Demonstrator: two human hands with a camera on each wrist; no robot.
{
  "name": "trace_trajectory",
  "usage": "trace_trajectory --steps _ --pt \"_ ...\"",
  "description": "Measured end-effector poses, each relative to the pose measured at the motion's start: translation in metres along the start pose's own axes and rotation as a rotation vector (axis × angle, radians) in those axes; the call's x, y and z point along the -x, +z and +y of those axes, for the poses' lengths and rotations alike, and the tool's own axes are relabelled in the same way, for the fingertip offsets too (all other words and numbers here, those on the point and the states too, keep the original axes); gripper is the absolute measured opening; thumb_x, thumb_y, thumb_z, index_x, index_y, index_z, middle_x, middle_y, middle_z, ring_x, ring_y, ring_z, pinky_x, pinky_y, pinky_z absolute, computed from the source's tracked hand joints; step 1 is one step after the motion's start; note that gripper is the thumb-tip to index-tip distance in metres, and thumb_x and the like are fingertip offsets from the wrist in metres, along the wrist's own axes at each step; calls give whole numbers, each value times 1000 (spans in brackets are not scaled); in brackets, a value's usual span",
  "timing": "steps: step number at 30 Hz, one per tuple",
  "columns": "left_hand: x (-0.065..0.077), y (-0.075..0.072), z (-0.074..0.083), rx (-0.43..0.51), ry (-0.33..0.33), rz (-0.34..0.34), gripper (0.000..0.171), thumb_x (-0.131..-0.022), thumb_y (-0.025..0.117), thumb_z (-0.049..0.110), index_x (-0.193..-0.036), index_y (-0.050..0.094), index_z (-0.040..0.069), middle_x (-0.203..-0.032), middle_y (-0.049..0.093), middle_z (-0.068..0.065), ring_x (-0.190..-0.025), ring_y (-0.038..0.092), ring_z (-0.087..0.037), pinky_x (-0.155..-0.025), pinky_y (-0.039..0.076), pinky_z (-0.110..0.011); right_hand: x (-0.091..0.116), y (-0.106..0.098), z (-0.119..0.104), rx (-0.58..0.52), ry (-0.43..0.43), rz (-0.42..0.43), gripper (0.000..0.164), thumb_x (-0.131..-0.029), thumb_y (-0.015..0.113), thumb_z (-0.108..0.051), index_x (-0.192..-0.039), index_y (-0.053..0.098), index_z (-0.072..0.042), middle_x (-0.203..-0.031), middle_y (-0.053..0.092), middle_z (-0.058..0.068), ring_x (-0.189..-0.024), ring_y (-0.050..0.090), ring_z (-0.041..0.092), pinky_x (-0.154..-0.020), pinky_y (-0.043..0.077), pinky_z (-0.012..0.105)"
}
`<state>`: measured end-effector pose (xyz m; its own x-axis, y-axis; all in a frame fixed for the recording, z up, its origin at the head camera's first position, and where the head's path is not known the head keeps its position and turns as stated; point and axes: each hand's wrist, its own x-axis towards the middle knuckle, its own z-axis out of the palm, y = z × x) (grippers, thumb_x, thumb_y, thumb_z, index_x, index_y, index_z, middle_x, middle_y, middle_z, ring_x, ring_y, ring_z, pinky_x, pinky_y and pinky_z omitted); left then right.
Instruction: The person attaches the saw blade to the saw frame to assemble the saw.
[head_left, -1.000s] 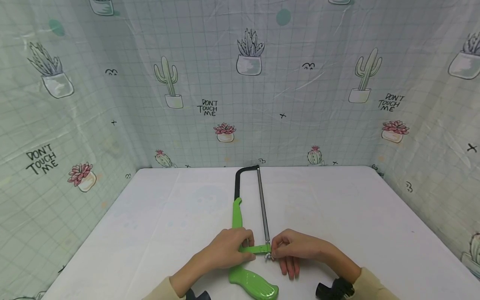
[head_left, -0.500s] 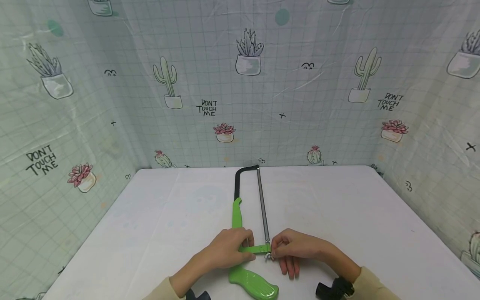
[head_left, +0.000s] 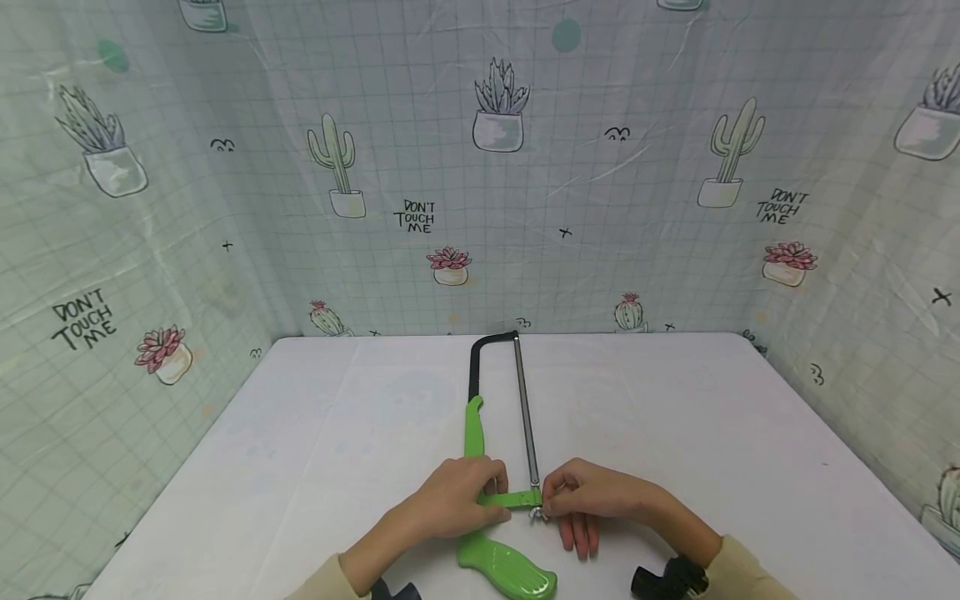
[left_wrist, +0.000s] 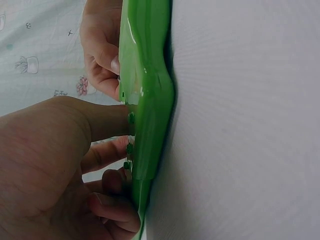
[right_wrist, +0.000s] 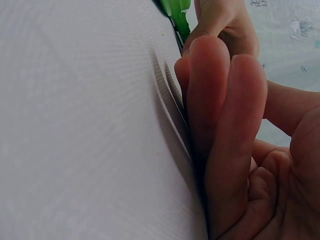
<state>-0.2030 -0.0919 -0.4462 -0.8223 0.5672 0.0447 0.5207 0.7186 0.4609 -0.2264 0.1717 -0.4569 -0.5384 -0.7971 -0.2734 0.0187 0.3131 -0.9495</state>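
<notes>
A hacksaw (head_left: 507, 567) with a green handle and a black front frame lies flat on the white table in the head view. Its grey blade (head_left: 527, 408) runs along the right side, from the frame's far tip to the green crossbar (head_left: 517, 499). My left hand (head_left: 457, 497) grips the green frame where the crossbar joins it, as the left wrist view also shows. At the crossbar's right end, thumb and forefinger of my right hand (head_left: 596, 492) pinch at a small silver wing nut (head_left: 537, 514). The other right fingers rest on the table, close up in the right wrist view.
The white table (head_left: 675, 417) spreads out around the saw. A curtain (head_left: 525, 192) printed with cacti hangs behind it and along both sides. Black wrist-camera mounts (head_left: 671, 577) sit low by each sleeve.
</notes>
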Motion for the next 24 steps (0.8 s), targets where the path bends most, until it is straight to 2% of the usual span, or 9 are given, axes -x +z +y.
trace_trajectory --steps 7,16,24 --pt "0 0 1 10 -3 2 22 -85 81 39 -94 68 24 -85 63 14 -72 52 0 -66 43 -21 0 0 0 5 -2 0 15 -99 59 -14 -99 64 0 -71 72 22 -50 68 8 -45 52 23" --pt "0 0 0 10 -1 4 22 -85 81 39 -95 68 24 -85 63 14 -72 52 0 -66 43 -21 0 0 1 -3 2 0 14 -99 59 -14 -99 65 -1 -69 72 9 -50 67 8 -45 52 23" --pt "0 -1 1 3 2 1 22 -86 81 39 -95 68 24 -86 63 14 -73 52 0 -67 43 -21 -1 0 2 1 -1 2 15 -99 58 -14 -99 65 0 -69 72 10 -49 67 8 -45 52 23"
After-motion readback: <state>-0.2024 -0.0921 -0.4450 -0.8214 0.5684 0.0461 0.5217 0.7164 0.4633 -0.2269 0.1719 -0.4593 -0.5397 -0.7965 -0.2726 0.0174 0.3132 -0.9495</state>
